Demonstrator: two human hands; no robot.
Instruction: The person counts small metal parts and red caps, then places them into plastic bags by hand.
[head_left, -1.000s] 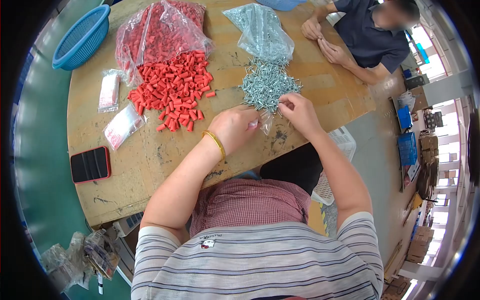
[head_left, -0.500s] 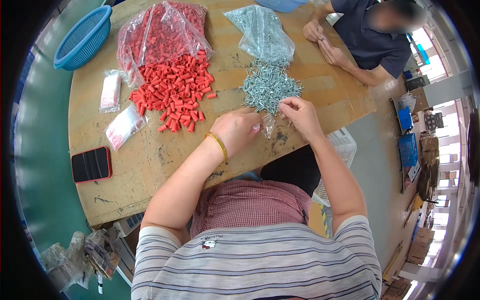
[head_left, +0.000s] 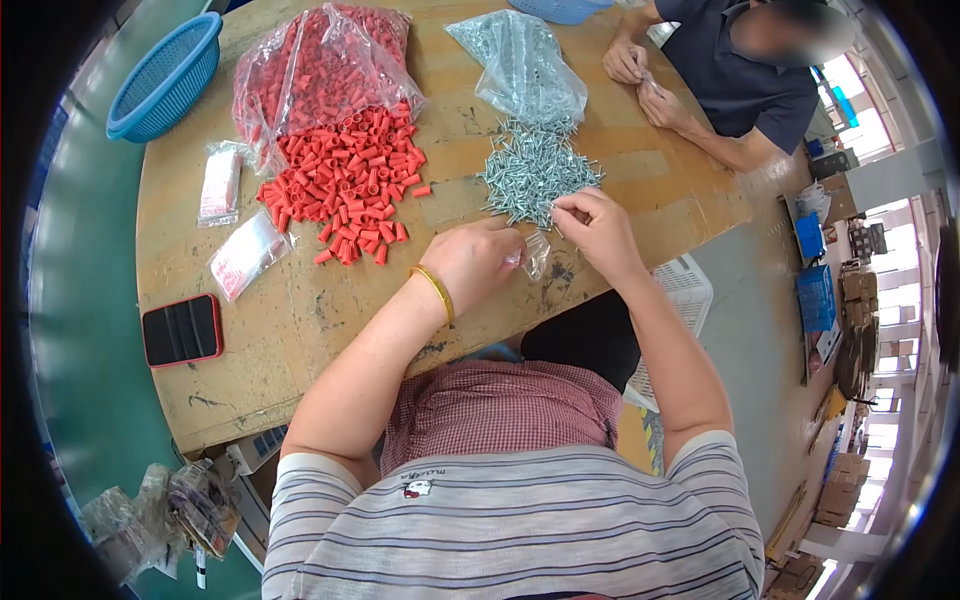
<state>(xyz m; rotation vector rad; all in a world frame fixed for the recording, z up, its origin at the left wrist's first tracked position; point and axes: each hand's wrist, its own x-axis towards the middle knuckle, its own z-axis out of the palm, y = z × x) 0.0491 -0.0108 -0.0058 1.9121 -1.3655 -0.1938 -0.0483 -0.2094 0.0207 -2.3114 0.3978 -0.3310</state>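
Observation:
My left hand (head_left: 472, 262), with a gold bangle at the wrist, is closed on a small clear plastic bag (head_left: 537, 257) that sticks out past the fingertips. At the near edge of a heap of silver screws (head_left: 535, 172), my right hand (head_left: 598, 235) has thumb and fingers pinched together. What lies in that pinch is too small to make out. Behind the heap, a clear bag of screws (head_left: 530, 75) spills toward me. Left of it, red cone-shaped caps (head_left: 350, 180) pour from a large clear bag (head_left: 325, 70).
Two packs of small bags, one upper (head_left: 219, 185) and one lower (head_left: 248, 255), lie left, above a phone (head_left: 183, 330). A blue basket (head_left: 168, 85) stands at the table's far left. Across the table, a co-worker's hands (head_left: 645, 80) handle something small. A white crate (head_left: 685, 295) is below the right edge.
My right hand has drawn back slightly to the left from the screw heap, toward the small bag. The bag's mouth has shifted a little. The co-worker's hands have moved slightly.

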